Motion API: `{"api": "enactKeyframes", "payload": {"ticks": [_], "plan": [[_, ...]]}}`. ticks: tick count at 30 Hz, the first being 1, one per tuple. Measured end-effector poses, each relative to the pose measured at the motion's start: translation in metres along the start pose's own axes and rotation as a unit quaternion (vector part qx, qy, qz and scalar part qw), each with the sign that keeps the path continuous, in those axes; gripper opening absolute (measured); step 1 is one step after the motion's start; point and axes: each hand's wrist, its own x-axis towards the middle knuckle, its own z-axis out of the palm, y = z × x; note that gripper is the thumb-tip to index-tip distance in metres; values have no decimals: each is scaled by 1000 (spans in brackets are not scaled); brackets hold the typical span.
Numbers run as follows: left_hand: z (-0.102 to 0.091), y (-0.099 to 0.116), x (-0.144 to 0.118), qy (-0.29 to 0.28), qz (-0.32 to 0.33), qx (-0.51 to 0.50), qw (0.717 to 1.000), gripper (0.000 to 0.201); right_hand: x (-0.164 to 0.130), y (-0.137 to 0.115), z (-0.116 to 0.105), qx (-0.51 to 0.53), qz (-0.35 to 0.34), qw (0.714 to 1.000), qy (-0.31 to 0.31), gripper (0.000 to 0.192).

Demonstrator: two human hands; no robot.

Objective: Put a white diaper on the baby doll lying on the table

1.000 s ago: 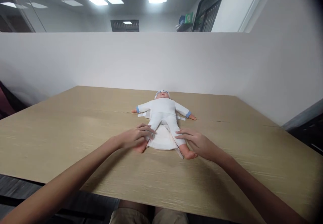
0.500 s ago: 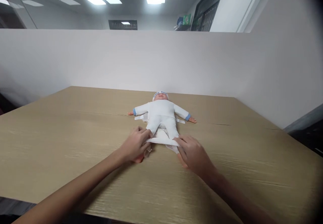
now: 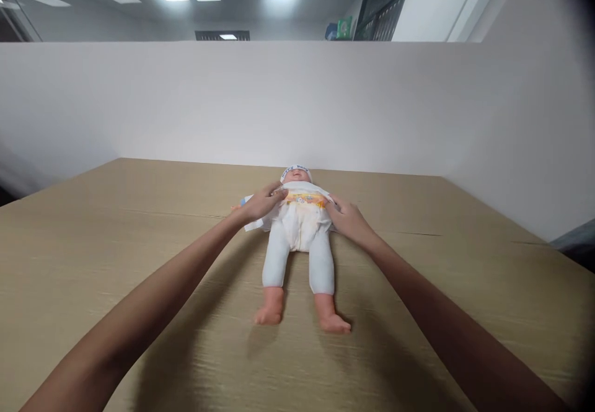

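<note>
A baby doll [image 3: 297, 238] lies on its back in the middle of the tabletop [image 3: 139, 238], head toward the white partition wall [image 3: 297, 102] and bare feet pointing back at me. It wears white leggings and a small white cap [image 3: 296, 170].

A diaper [image 3: 300, 217] is folded up over its belly, with the orange and yellow printed band across the waist. My left hand [image 3: 263, 204] is at the doll's waist on my left side, fingers curled onto the top corner of the diaper; that grip is closed on the diaper's edge, and a white flap sticks out flat on the tabletop just beneath my hand. My right hand [image 3: 346, 215] is at the opposite side of the waist, fingertips pressed on the other top corner of the diaper. Whether this grip pinches the edge or only presses it down, I cannot tell.

Both my forearms stretch out over the tabletop on either side of the doll's legs, clear of them. The doll's arms are mostly hidden behind my hands.
</note>
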Motion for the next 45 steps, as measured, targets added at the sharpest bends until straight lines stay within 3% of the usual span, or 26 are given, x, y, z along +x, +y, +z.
{"api": "enactKeyframes", "payload": {"ticks": [4, 9, 14, 20, 23, 27, 31, 34, 38, 41, 45], "plan": [[5, -22, 27, -19, -51, -66, 996, 48, 34, 19, 13, 61, 63, 995, -43, 40], [9, -45, 25, -47, -68, -123, 989, 51, 30, 29, 22, 115, 80, 988, -71, 41], [11, -43, -5, -80, -95, -193, 973, 52, -3, 30, 22, 158, 67, 982, -85, 45], [12, -21, -62, -138, -135, -233, 953, 51, -62, 19, 5, 102, 35, 986, -124, 48], [7, -21, -69, -83, -150, -193, 966, 53, -73, 15, -2, 56, 22, 995, -81, 43], [-9, -18, -64, 27, -150, -155, 976, 55, -83, 15, -9, -11, 25, 998, 55, 33], [-16, 10, -74, 79, -82, -24, 993, 44, -110, 28, -18, -130, -1, 987, 94, 30], [2, 38, -88, 53, 42, 85, 994, 35, -130, 43, -20, -213, -31, 972, 97, 31], [47, 58, -91, -46, 196, 209, 957, 28, -140, 53, -17, -252, -43, 963, 86, 30], [75, 57, -82, -68, 206, 293, 931, 32, -140, 49, -17, -273, 23, 959, 70, 32], [91, 52, -75, -56, 187, 354, 914, 44, -140, 43, -18, -278, 99, 955, 37, 36]]}}
